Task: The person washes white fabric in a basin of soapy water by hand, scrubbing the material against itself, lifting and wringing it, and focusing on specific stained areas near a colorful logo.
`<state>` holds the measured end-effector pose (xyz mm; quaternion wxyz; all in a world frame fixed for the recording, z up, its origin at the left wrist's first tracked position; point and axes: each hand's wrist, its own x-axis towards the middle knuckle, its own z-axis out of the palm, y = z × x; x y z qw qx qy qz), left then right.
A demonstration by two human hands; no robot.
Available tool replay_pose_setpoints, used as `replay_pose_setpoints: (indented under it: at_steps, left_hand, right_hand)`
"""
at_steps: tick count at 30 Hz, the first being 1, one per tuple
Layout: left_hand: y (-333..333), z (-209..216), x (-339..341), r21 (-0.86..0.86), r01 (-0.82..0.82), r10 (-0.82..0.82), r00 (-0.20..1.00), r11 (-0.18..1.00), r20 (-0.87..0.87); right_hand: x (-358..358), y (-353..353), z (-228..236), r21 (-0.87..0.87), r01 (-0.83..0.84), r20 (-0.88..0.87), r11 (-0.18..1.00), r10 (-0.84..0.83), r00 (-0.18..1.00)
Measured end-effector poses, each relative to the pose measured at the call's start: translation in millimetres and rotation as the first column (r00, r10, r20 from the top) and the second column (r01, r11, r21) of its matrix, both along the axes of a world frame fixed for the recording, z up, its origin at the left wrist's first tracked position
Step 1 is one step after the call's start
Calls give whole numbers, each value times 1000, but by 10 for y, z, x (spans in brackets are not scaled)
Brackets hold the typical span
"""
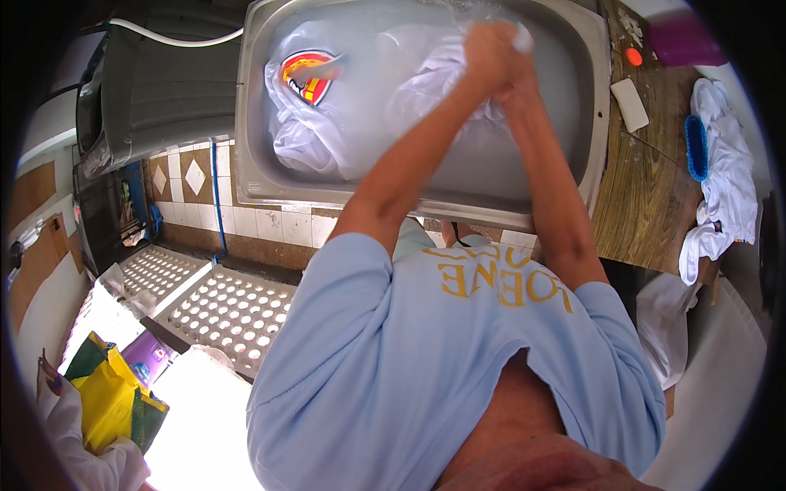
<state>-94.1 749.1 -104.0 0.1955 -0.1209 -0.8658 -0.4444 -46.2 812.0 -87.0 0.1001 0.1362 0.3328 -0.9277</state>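
A white garment lies partly under cloudy water in a metal sink. Its bunched upper end is gripped at the far right of the basin by my left hand and my right hand. Both are closed and pressed close together, with white cloth showing beside the fingers. Some fingers are hidden or blurred. At the basin's left side floats a second white garment, folded on itself, with a red, yellow and black printed patch.
Right of the sink, a wooden counter bears a whitish bar, an orange cap, a blue brush and white clothes. A purple container stands behind. At left are a dark appliance and a white hose.
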Motion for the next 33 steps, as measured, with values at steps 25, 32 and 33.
replay_pose_setpoints:
  at_steps: [25, 32, 33]
  left_hand:
    - [1, 100, -131, 53, 104, -100, 992, 993, -76]
    - [-416, 69, -183, 42, -10, 11, 1000, 999, -25]
    - [-604, 189, -247, 49, -54, 51, 998, 997, 48]
  right_hand:
    - [-148, -30, 143, 12, 79, 321, 997, -79, 944]
    - [-162, 3, 224, -119, 118, 344, 986, -71, 936]
    - [-118, 72, 346, 6, 108, 304, 994, -105, 947]
